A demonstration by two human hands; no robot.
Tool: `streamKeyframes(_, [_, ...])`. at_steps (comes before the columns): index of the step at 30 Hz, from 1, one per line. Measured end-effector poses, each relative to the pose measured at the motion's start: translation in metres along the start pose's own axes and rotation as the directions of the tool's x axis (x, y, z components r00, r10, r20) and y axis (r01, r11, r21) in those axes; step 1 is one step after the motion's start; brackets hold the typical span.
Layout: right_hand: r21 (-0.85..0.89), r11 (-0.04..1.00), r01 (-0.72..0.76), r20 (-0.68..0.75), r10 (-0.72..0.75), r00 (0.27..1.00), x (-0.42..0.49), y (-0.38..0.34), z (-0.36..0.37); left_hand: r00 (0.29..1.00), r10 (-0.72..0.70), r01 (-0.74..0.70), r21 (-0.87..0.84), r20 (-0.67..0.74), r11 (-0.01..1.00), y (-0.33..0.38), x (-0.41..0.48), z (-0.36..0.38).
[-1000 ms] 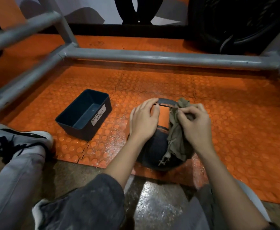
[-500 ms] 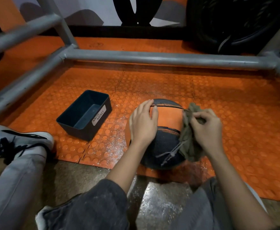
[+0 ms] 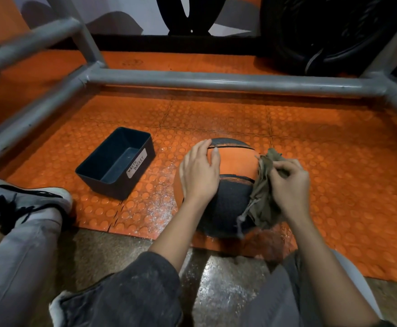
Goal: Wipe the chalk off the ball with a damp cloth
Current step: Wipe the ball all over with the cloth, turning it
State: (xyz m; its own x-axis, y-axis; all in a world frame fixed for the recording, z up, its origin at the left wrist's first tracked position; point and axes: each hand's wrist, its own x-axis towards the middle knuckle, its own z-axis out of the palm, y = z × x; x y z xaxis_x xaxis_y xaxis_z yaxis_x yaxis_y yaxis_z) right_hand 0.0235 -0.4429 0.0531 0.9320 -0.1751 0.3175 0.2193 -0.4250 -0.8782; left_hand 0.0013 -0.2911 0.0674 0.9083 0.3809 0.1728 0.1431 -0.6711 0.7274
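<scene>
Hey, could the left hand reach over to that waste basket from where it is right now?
Probably yes. The left hand rests open on the ball, holding nothing, and the waste basket sits to its left on the orange mat, with only mat between them.

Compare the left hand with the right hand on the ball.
The left hand lies flat, fingers straight, on the ball at upper left; the right hand curls its fingers at the ball's right side. The left hand holds nothing; the right hand pinches the cloth. Both are bare.
</scene>
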Motion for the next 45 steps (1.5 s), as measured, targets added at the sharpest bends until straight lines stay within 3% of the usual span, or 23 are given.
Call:
streamKeyframes(2, [-0.005, 0.999, 0.037, -0.002, -0.037, 0.999, -0.006, -0.007, 0.008, 1.0, -0.023, 0.023, 0.003, -0.018, 1.0, -0.001, 0.0, 0.0])
streamKeyframes(6, [-0.097, 0.904, 0.416, 0.182, -0.395, 0.901, -0.041, -0.032, 0.031, 0.999, -0.018, 0.017, -0.019, -0.03, 1.0, -0.008, -0.001, -0.001])
streamKeyframes(8, [-0.085, 0.896, 0.437, 0.209, -0.413, 0.887, -0.034, -0.031, 0.026, 1.0, 0.0, -0.001, -0.036, -0.021, 0.999, -0.011, -0.003, -0.003])
streamKeyframes(11, [-0.006, 0.99, 0.144, 0.136, -0.142, 0.98, 0.012, -0.019, 0.016, 1.0, 0.006, -0.007, -0.034, -0.026, 0.999, -0.009, -0.001, -0.003])
streamKeyframes(13, [0.023, 0.99, -0.139, 0.167, 0.134, 0.977, 0.045, -0.014, 0.018, 0.999, 0.001, -0.002, -0.029, -0.032, 1.0, -0.007, -0.002, -0.001])
streamKeyframes(15, [0.0, 0.978, -0.208, 0.183, 0.204, 0.962, 0.054, -0.018, 0.03, 0.999, -0.013, 0.011, -0.026, -0.053, 1.0, -0.006, -0.002, 0.0])
streamKeyframes(17, [-0.076, 0.997, -0.032, 0.185, 0.045, 0.982, 0.043, -0.034, 0.042, 0.997, -0.03, 0.029, -0.018, -0.071, 0.999, -0.006, -0.001, 0.002])
streamKeyframes(19, [-0.17, 0.972, 0.164, 0.263, -0.116, 0.958, 0.027, -0.047, 0.049, 0.997, -0.027, 0.027, -0.008, -0.073, 1.0, -0.008, -0.001, 0.001])
streamKeyframes(22, [-0.097, 0.962, 0.256, 0.308, -0.215, 0.927, 0.026, -0.043, 0.041, 0.997, 0.018, -0.023, -0.064, -0.077, 0.998, -0.018, -0.004, -0.003])
streamKeyframes(24, [-0.014, 0.99, 0.139, 0.198, -0.133, 0.971, 0.04, -0.02, 0.035, 0.998, 0.025, -0.03, -0.089, -0.059, 0.996, -0.022, -0.003, -0.004])
streamKeyframes(26, [0.068, 0.987, -0.144, 0.133, 0.134, 0.982, 0.051, 0.007, 0.029, 0.999, 0.008, -0.012, -0.093, -0.046, 0.996, -0.022, 0.0, -0.006])
streamKeyframes(29, [0.162, 0.795, -0.584, 0.162, 0.562, 0.811, 0.044, 0.053, 0.026, 0.998, -0.023, 0.018, -0.096, -0.053, 0.995, -0.02, 0.005, -0.007])
streamKeyframes(31, [0.227, 0.686, -0.691, 0.167, 0.672, 0.722, 0.037, 0.076, 0.03, 0.998, -0.038, 0.033, -0.093, -0.057, 0.995, -0.02, 0.007, -0.007])
streamKeyframes(34, [0.239, 0.778, -0.581, 0.147, 0.563, 0.813, 0.044, 0.062, 0.032, 0.997, -0.05, 0.044, -0.086, -0.065, 0.995, -0.016, 0.009, -0.006])
streamKeyframes(37, [0.205, 0.952, -0.226, 0.106, 0.208, 0.972, 0.047, 0.019, 0.035, 0.995, -0.069, 0.064, -0.071, -0.073, 0.995, -0.015, 0.012, -0.005])
streamKeyframes(39, [0.108, 0.99, 0.086, 0.127, -0.099, 0.987, 0.037, -0.009, 0.042, 0.995, -0.069, 0.064, -0.079, -0.071, 0.995, -0.015, 0.014, -0.005])
streamKeyframes(41, [0.067, 0.973, 0.219, 0.166, -0.227, 0.96, 0.036, -0.019, 0.046, 0.996, -0.057, 0.05, -0.097, -0.067, 0.994, -0.018, 0.015, -0.005])
streamKeyframes(43, [0.088, 0.993, 0.073, 0.156, -0.086, 0.984, 0.047, -0.001, 0.041, 0.996, -0.056, 0.048, -0.125, -0.064, 0.991, -0.021, 0.014, -0.008])
streamKeyframes(45, [0.07, 0.957, -0.281, 0.165, 0.267, 0.95, 0.053, 0.031, 0.031, 0.995, -0.064, 0.053, -0.149, -0.07, 0.987, -0.026, 0.014, -0.011])
